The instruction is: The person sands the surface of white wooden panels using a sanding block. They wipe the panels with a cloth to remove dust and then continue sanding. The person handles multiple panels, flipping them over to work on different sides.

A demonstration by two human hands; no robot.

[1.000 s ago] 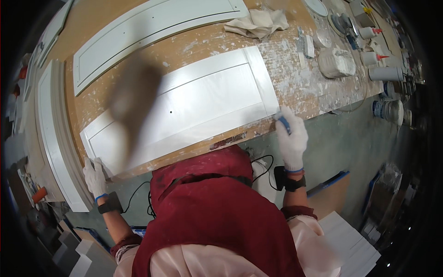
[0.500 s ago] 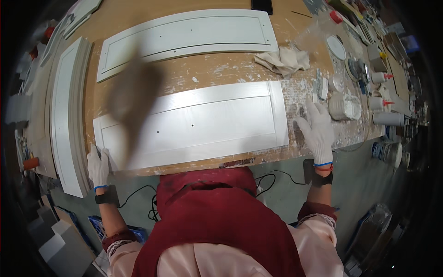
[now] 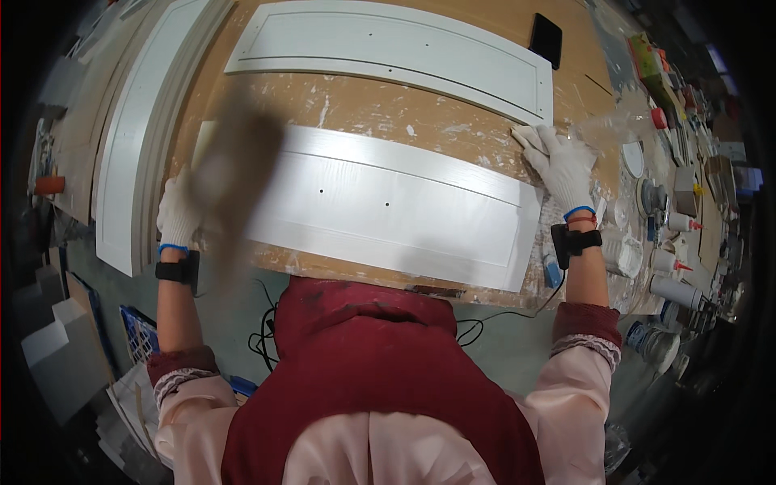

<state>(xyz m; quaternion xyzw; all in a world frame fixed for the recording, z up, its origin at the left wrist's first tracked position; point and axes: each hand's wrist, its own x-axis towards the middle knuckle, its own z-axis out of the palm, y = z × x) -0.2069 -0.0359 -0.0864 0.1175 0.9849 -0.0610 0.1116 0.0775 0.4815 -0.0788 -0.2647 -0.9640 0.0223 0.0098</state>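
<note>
A white framed panel [image 3: 356,218] with two small dark holes lies flat across the table in front of me. At its left end is my gloved left hand [image 3: 176,214], fingers stretched out beside the panel's edge; a dark blur covers part of the fingers and that panel end. My gloved right hand [image 3: 568,171] is beyond the panel's right end, closed on a crumpled off-white cloth [image 3: 522,139]. Part of the cloth is hidden under the fingers. A second white panel [image 3: 461,50] lies farther back, its near right corner close to the cloth.
Several white panels [image 3: 137,162] are stacked at the left. A black phone [image 3: 546,40] lies at the back right. Along the right are a clear bottle with a red cap [image 3: 658,119], a white-crusted tub [image 3: 624,257], a blue block [image 3: 553,272] and red-tipped glue bottles [image 3: 668,261].
My right hand has moved away from me onto the cloth. My left hand has shifted up along the near panel's left end. The whole view has turned, tilting the panels the other way.
</note>
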